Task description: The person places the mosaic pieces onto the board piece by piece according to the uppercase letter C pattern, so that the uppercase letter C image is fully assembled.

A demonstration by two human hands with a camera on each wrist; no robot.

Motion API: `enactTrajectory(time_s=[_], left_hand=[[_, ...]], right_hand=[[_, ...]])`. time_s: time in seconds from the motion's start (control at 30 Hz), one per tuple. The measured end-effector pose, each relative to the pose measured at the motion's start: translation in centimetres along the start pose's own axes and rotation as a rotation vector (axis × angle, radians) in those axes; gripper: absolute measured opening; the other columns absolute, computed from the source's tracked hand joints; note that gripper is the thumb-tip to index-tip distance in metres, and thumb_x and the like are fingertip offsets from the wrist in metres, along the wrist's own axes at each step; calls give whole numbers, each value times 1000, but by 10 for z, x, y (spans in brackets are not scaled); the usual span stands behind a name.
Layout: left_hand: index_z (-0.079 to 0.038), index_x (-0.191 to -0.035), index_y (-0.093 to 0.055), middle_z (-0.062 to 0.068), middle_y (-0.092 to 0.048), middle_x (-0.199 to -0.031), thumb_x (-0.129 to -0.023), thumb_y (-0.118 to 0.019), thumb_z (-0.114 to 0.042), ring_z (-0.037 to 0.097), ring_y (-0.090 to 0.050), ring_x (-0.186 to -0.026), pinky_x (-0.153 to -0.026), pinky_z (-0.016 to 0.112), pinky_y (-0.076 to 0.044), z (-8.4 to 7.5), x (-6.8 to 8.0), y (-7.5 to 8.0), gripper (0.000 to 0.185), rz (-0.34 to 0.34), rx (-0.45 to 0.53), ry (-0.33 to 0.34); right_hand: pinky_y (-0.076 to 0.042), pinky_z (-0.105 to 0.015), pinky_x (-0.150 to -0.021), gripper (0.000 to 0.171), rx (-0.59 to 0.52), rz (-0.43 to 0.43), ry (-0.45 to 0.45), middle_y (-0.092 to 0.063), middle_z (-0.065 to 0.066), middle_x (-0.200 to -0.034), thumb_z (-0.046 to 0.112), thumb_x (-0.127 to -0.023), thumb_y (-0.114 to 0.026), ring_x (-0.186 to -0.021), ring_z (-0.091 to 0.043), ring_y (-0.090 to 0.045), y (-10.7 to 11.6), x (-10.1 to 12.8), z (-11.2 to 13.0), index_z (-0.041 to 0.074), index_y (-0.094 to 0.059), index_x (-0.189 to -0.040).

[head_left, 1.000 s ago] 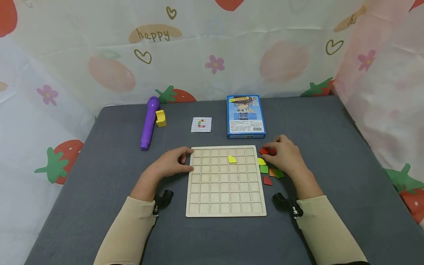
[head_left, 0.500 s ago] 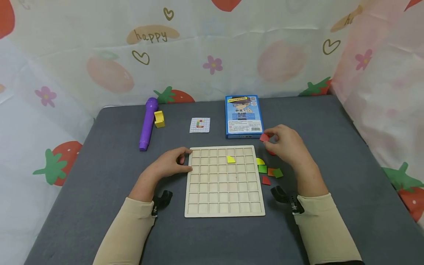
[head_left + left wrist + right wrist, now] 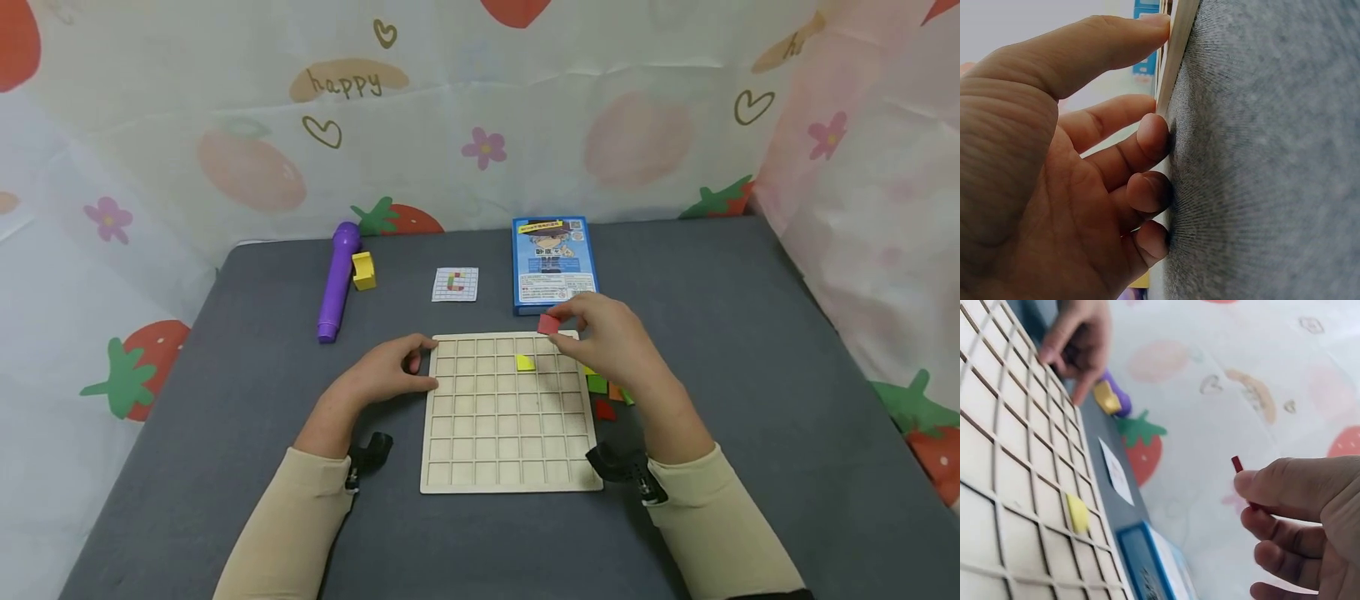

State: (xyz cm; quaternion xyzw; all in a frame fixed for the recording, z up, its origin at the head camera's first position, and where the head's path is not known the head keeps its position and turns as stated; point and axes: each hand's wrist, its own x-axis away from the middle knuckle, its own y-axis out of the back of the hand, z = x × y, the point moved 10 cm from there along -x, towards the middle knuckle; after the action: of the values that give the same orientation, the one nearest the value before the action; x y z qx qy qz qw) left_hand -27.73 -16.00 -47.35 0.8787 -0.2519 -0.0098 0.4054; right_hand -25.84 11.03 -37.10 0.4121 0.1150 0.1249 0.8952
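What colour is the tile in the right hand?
The tile is red, seen best in the head view.

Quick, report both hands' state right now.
Left hand: open, touching the left edge of the wooden board.
Right hand: closed, pinching a red tile in the air.
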Motion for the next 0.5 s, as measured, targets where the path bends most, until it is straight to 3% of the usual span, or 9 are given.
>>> enactTrajectory(time_s=[0.2, 0.5], left_hand=[[-8, -137, -59, 6, -51, -88, -89, -82, -26, 19, -47, -75, -70, 36, -37, -2, 0, 1, 57, -3, 2, 9], [-7, -137, -59, 5, -51, -88, -89, -82, -26, 19, -47, -76, -71, 36, -37, -1, 0, 0, 56, -6, 1, 3]], right_hand=[[-46, -38, -69, 27, 37, 25, 60, -68, -4, -109, 21, -94, -77, -86, -22, -56, -26, -5, 14, 10, -77, -118], [-45, -32, -67, 30, 136, 156, 72, -60, -4, -97, 21, -93, -76, -78, -17, -53, -80, -12, 11, 9, -77, -120]])
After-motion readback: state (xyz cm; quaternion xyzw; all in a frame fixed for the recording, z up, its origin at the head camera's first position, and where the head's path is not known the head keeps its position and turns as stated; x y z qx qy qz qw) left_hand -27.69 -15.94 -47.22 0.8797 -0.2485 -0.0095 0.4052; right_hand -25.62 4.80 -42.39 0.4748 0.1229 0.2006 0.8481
